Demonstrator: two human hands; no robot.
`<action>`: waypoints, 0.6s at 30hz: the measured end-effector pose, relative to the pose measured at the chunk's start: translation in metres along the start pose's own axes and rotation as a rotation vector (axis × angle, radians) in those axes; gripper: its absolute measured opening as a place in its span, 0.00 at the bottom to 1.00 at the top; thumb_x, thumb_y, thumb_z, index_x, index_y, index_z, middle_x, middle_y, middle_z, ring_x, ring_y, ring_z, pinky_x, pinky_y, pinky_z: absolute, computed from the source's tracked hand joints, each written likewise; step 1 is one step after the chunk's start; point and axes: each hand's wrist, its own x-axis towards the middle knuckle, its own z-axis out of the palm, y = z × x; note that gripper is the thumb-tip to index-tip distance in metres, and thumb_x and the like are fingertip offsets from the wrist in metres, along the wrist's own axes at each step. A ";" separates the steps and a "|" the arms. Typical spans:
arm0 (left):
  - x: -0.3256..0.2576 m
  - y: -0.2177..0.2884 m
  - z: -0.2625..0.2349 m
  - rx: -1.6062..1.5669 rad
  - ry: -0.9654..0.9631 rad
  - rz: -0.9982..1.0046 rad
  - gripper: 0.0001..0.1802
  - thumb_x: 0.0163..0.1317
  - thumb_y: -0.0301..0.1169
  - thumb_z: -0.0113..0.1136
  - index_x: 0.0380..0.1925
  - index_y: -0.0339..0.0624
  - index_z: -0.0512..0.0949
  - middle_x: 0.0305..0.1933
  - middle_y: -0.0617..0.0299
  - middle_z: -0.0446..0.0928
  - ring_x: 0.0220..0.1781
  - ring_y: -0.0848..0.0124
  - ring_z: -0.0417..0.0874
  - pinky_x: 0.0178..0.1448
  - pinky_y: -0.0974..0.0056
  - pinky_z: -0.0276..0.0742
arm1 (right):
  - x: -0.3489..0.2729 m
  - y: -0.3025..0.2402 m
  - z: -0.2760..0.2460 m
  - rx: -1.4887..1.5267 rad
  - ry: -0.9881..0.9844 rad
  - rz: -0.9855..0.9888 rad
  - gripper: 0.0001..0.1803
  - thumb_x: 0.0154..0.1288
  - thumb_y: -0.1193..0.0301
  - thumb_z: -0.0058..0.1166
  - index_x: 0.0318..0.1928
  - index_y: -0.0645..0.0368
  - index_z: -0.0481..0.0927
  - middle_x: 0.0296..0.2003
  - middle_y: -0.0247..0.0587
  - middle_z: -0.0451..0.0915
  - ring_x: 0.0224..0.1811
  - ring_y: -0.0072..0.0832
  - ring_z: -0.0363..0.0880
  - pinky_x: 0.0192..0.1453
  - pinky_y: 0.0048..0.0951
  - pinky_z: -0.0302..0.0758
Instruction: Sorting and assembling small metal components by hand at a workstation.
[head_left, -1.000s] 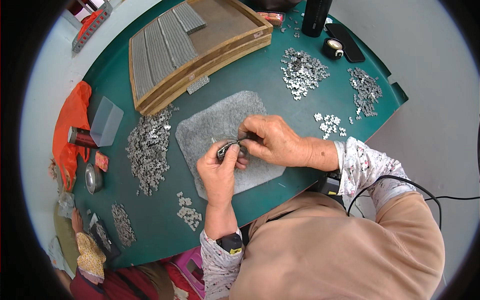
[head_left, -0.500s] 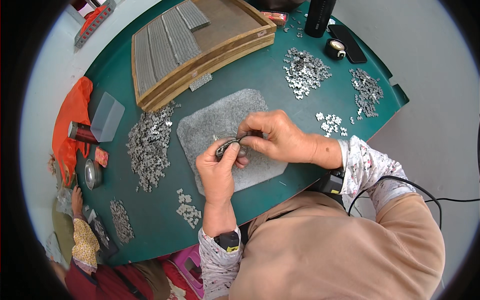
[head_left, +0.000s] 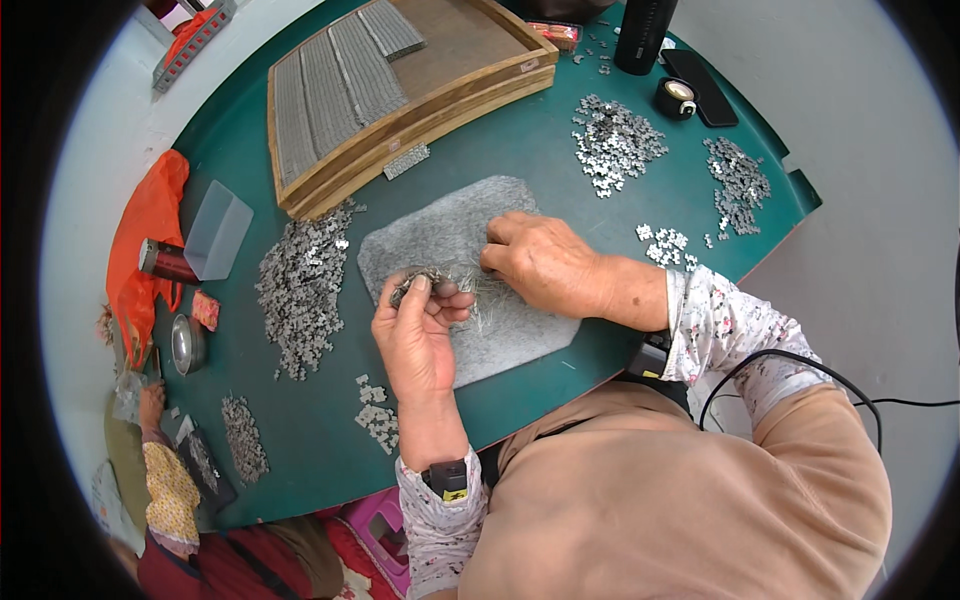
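My left hand (head_left: 418, 335) is closed, thumb against fingers, around a small strip of linked grey metal pieces (head_left: 402, 289). It is held just above a grey felt mat (head_left: 520, 348). To the right of it, my right hand (head_left: 545, 262) reaches down with curled fingers at a scatter of thin metal pins (head_left: 484, 308) on the mat. Its fingertips are hidden behind the hand, so whatever they pinch does not show. Left of the mat lies a large heap of small grey metal pieces (head_left: 300, 290), and a few loose pieces (head_left: 377, 420) lie near my left wrist.
A wooden tray (head_left: 470, 90) with rows of grey strips stands at the back. More metal heaps (head_left: 615, 145) lie to the right, by a black bottle (head_left: 643, 35) and a phone (head_left: 700, 88). At left are a clear plastic box (head_left: 218, 230), a metal bowl (head_left: 186, 345) and another person's arm (head_left: 170, 485).
My hands were together at the strip and have come apart. The left drew slightly left with the strip; the right moved right, down to the pins on the mat.
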 end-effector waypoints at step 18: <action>-0.003 -0.005 0.001 0.092 -0.017 -0.031 0.05 0.67 0.24 0.54 0.38 0.34 0.76 0.30 0.53 0.81 0.27 0.63 0.85 0.30 0.65 0.81 | 0.003 0.005 0.000 -0.121 -0.083 -0.166 0.09 0.52 0.75 0.53 0.34 0.65 0.76 0.32 0.48 0.76 0.38 0.44 0.78 0.40 0.37 0.78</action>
